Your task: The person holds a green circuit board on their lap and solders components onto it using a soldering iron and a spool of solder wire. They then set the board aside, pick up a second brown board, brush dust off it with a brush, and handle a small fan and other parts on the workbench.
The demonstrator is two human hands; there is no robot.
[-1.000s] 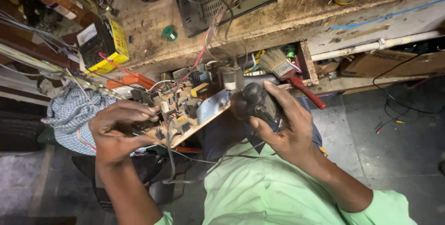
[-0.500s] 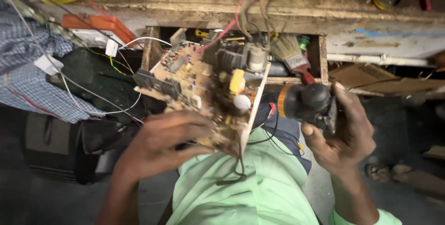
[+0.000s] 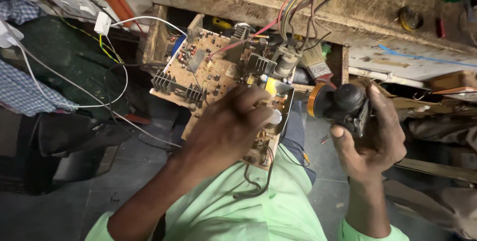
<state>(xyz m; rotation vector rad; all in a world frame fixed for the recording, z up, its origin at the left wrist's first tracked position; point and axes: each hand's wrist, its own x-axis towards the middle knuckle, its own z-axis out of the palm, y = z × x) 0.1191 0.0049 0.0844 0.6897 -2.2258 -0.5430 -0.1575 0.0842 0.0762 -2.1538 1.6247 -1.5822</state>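
Note:
A brown circuit board with heat sinks, capacitors and a bundle of coloured wires lies across my lap below the workbench edge. My left hand rests on its near end, fingers curled over the components and gripping the board. My right hand is closed around a black tool with an orange ring, held just right of the board and apart from it. My light green shirt fills the bottom of the view.
A worn wooden workbench runs along the top. A paintbrush lies behind the board. White cables and a plug hang at the left over dark cloth. Checked blue fabric is at far left. Cardboard and clutter sit at right.
The view has shifted closer onto the board. My left hand has moved further over the board's near end. My right hand still holds the black tool beside it.

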